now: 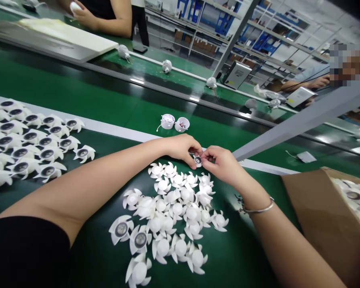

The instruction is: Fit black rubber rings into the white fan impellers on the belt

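Observation:
My left hand (182,148) and my right hand (223,163) meet above the green mat, both pinched on one small white fan impeller (198,160) held between the fingertips. Just below them lies a loose pile of white fan impellers (174,216), most dome side up. At the far left, several more impellers (33,140) lie in neat rows, hollow side up. A silver bangle (257,209) circles my right wrist.
A brown cardboard box (327,224) with more parts stands at the right. Two small white round housings (174,122) ride on the green conveyor belt (108,100), others farther along. Another person's arm (108,18) works at the top left; a second person sits at the far right.

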The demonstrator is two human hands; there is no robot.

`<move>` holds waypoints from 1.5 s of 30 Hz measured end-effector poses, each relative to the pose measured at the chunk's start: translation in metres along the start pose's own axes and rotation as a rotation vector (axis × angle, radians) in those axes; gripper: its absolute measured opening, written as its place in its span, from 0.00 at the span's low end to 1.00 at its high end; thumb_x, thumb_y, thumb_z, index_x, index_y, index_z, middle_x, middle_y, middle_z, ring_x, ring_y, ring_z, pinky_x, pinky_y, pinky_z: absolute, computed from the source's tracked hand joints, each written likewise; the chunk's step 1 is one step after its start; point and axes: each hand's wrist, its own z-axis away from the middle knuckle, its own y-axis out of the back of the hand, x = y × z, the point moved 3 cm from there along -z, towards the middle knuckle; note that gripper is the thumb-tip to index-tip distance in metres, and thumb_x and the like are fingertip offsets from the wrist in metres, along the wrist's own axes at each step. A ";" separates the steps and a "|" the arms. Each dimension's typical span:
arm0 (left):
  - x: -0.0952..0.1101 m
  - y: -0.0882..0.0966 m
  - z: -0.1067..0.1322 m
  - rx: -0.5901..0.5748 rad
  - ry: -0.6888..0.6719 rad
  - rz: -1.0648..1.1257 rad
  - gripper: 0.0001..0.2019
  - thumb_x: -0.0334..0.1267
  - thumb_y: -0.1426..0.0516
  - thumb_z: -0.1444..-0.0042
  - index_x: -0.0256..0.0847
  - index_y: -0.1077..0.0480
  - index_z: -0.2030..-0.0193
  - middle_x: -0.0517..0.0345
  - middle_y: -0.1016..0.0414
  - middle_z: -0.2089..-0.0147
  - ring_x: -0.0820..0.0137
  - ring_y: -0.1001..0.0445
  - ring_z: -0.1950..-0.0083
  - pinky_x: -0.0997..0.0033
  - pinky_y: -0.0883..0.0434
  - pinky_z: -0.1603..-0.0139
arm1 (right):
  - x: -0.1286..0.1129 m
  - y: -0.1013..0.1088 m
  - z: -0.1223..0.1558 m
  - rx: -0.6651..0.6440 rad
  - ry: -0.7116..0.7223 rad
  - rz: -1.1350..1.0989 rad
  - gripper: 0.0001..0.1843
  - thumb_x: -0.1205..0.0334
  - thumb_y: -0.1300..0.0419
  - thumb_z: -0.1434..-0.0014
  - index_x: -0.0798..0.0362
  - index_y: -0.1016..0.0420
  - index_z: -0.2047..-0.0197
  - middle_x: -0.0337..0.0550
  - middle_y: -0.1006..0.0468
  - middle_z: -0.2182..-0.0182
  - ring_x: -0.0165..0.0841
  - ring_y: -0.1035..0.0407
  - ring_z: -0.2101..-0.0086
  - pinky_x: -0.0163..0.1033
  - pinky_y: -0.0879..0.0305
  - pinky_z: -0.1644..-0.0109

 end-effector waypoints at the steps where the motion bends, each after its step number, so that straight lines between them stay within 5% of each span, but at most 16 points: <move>1: 0.000 0.001 -0.001 -0.001 -0.002 -0.010 0.21 0.47 0.31 0.57 0.42 0.22 0.56 0.62 0.23 0.62 0.69 0.27 0.60 0.73 0.37 0.63 | 0.000 -0.002 -0.002 -0.016 0.017 0.016 0.05 0.65 0.42 0.45 0.53 0.27 0.71 0.41 0.28 0.71 0.31 0.34 0.70 0.36 0.38 0.66; 14: -0.003 0.002 -0.003 -0.001 -0.029 0.033 0.20 0.45 0.30 0.60 0.44 0.22 0.59 0.63 0.24 0.64 0.69 0.30 0.62 0.72 0.41 0.63 | -0.005 0.000 -0.005 -0.120 0.149 0.143 0.10 0.64 0.44 0.37 0.54 0.21 0.65 0.45 0.27 0.67 0.33 0.31 0.67 0.38 0.36 0.62; 22: -0.001 0.003 -0.002 -0.003 0.023 -0.027 0.18 0.47 0.30 0.60 0.41 0.24 0.64 0.64 0.28 0.68 0.70 0.32 0.66 0.71 0.43 0.66 | -0.026 -0.002 -0.020 -0.266 0.059 0.498 0.11 0.63 0.41 0.39 0.53 0.23 0.72 0.46 0.24 0.69 0.34 0.31 0.68 0.37 0.44 0.70; 26: -0.001 0.003 -0.001 -0.005 0.026 -0.016 0.20 0.46 0.30 0.60 0.42 0.23 0.59 0.62 0.24 0.64 0.68 0.29 0.63 0.70 0.40 0.65 | -0.028 0.018 -0.029 -0.224 -0.026 0.477 0.06 0.62 0.37 0.44 0.51 0.23 0.72 0.42 0.23 0.72 0.32 0.32 0.74 0.36 0.45 0.74; 31: -0.007 0.002 -0.001 -0.023 -0.014 0.079 0.24 0.45 0.29 0.59 0.44 0.22 0.53 0.60 0.22 0.57 0.66 0.26 0.56 0.70 0.34 0.57 | -0.033 0.041 -0.081 0.103 -0.040 0.241 0.14 0.50 0.34 0.46 0.52 0.23 0.66 0.41 0.24 0.74 0.31 0.33 0.77 0.38 0.39 0.75; 34: -0.010 0.002 -0.001 -0.031 -0.013 0.083 0.25 0.46 0.30 0.59 0.44 0.23 0.51 0.59 0.22 0.55 0.64 0.26 0.55 0.69 0.32 0.55 | -0.048 0.008 -0.134 0.077 0.062 0.168 0.35 0.44 0.28 0.56 0.56 0.27 0.50 0.50 0.23 0.59 0.41 0.28 0.63 0.48 0.29 0.60; 37: -0.012 0.001 0.000 -0.009 -0.002 0.117 0.27 0.44 0.29 0.60 0.43 0.24 0.51 0.57 0.22 0.53 0.63 0.26 0.52 0.67 0.31 0.51 | -0.065 -0.038 -0.182 -0.059 0.135 0.193 0.50 0.46 0.25 0.60 0.56 0.37 0.38 0.55 0.32 0.47 0.47 0.31 0.51 0.54 0.33 0.47; 41: -0.013 0.000 0.003 0.039 0.010 0.119 0.27 0.44 0.28 0.62 0.40 0.24 0.52 0.55 0.23 0.50 0.61 0.27 0.50 0.66 0.31 0.47 | -0.082 -0.061 -0.204 -0.208 0.232 0.298 0.25 0.57 0.32 0.49 0.56 0.30 0.49 0.47 0.27 0.58 0.40 0.30 0.58 0.46 0.33 0.50; 45: -0.012 0.000 0.001 -0.006 -0.053 0.102 0.27 0.45 0.30 0.58 0.41 0.24 0.50 0.56 0.22 0.52 0.62 0.26 0.52 0.66 0.30 0.49 | -0.083 -0.022 -0.166 0.048 0.299 0.356 0.24 0.66 0.34 0.54 0.56 0.33 0.53 0.47 0.26 0.61 0.37 0.32 0.64 0.40 0.33 0.60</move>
